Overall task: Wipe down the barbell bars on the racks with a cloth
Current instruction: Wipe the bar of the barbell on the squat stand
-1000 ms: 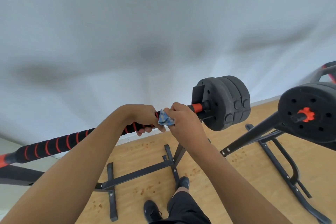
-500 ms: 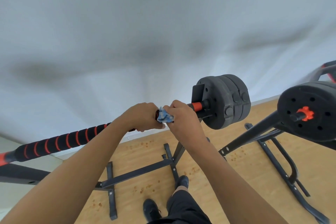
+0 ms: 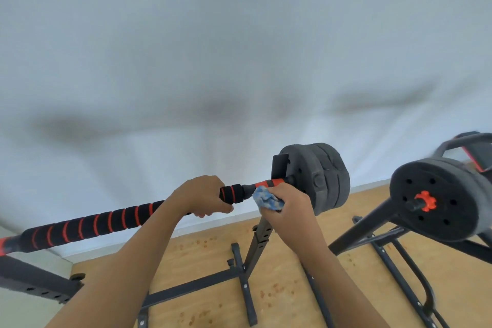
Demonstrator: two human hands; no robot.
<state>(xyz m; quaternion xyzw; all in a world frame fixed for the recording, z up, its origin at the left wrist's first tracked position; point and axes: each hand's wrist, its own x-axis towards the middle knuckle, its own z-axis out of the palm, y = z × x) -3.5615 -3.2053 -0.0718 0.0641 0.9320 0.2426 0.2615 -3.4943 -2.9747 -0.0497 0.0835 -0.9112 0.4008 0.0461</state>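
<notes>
Blue cloth (image 3: 266,198), bunched into a wad, is pinched in the curled fingers of the right hand (image 3: 288,210). It sits just short of the weight plates (image 3: 324,176), against the underside of the barbell bar (image 3: 106,220), where the orange sleeve (image 3: 269,183) meets the dark neck. Whether it presses firmly or only brushes the bar cannot be told. One step farther from the plates, the left hand (image 3: 202,196) is wrapped round the end of the black foam with red stripes and braces the bar. The bar lies across the rack upright (image 3: 259,239), which stands directly under the inner face of the plates.

The step in hand looks like wiping the short bare stretch next to the plates. To do it well, the wad should probably be opened enough to wrap the bar instead of dabbing from below. The wrist would then turn so the top and far side get covered too. Strokes should run along the bar right up to the plates, where grime is likely to collect at the joint. The bracing hand ought to hold firm so the bar does not roll or lift off its rest. The foam under that hand will need its own pass, likely with more pressure, since foam holds sweat. Beyond the plates, a second loaded bar (image 3: 436,200) waits.
</notes>
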